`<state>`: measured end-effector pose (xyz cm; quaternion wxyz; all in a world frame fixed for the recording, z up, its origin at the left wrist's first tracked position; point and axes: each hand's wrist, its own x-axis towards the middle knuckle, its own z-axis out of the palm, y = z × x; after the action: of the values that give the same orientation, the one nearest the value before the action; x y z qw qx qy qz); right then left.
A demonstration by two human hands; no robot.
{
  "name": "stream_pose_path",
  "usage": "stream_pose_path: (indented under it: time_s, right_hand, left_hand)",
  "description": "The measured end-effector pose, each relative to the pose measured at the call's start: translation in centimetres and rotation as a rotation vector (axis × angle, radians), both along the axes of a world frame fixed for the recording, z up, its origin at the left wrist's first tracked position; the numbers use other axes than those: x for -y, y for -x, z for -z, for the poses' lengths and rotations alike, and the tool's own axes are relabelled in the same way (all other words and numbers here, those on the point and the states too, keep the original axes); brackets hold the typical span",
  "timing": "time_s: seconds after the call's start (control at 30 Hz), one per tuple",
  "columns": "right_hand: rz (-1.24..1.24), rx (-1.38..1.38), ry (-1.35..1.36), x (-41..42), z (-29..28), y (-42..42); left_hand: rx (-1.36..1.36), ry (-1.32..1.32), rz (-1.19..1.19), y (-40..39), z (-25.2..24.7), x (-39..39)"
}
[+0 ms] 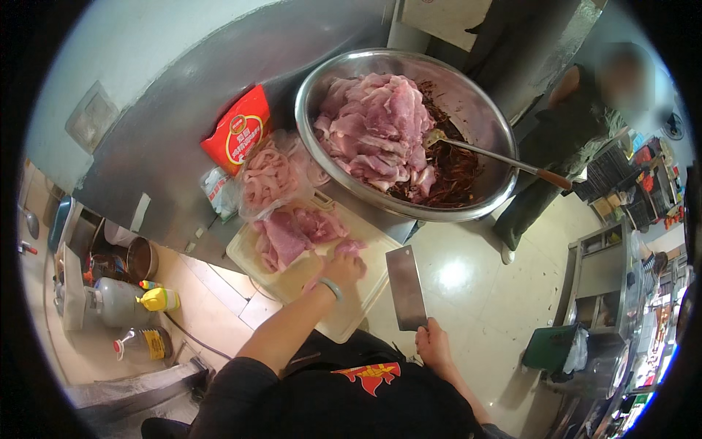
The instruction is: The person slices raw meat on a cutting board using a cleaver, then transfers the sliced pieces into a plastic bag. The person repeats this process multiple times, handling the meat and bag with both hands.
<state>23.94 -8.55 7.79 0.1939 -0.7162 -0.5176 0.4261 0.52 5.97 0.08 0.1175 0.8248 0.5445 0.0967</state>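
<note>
My right hand (434, 344) grips the handle of a cleaver (406, 288), its broad blade held upright off the right side of the cutting board (370, 296). Over the board, my left hand (343, 269), with a pale bangle at the wrist, is at a small piece of raw meat (351, 248); whether its fingers grip the piece is not clear. Larger slabs of raw meat (288, 236) lie at the board's far left. Beyond stands a wide steel bowl (496, 118), with a heap of sliced raw meat (378, 126) over dark shredded seasoning (455, 170).
A wooden-handled ladle (510, 162) leans across the bowl's rim. Left of the bowl are a clear bag of pale meat strips (269, 178) and a red packet (241, 131). Another person (576, 120) stands beyond the bowl. Bottles (143, 343) stand on the floor at left.
</note>
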Motion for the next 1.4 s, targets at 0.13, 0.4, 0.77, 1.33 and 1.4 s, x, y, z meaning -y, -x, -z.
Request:
stream_pose_path:
  time_s: [0.13, 0.4, 0.77, 1.33, 1.4]
  right_hand:
    - [0.041, -0.072, -0.017, 0.9, 0.6, -0.4]
    - [0.131, -0.236, 0.081, 2.2, 2.5, -1.3]
    - [0.058, -0.121, -0.001, 1.1, 2.9, -1.6]
    - [0.002, -0.306, 0.085, -2.7, 1.6, 2.3]
    - [-0.015, -0.329, 0.089, -2.9, 1.3, 3.1]
  left_hand:
    - [0.406, 0.515, -0.156, 4.4, -3.5, -3.9]
    - [1.433, 1.143, -0.012, 8.1, -17.9, -3.7]
    - [1.610, 0.620, 0.151, 5.6, -26.8, -18.6]
    - [0.087, 0.420, -0.391, 8.0, -1.1, 6.3]
    - [0.342, 0.699, -0.389, 8.8, -2.3, 4.9]
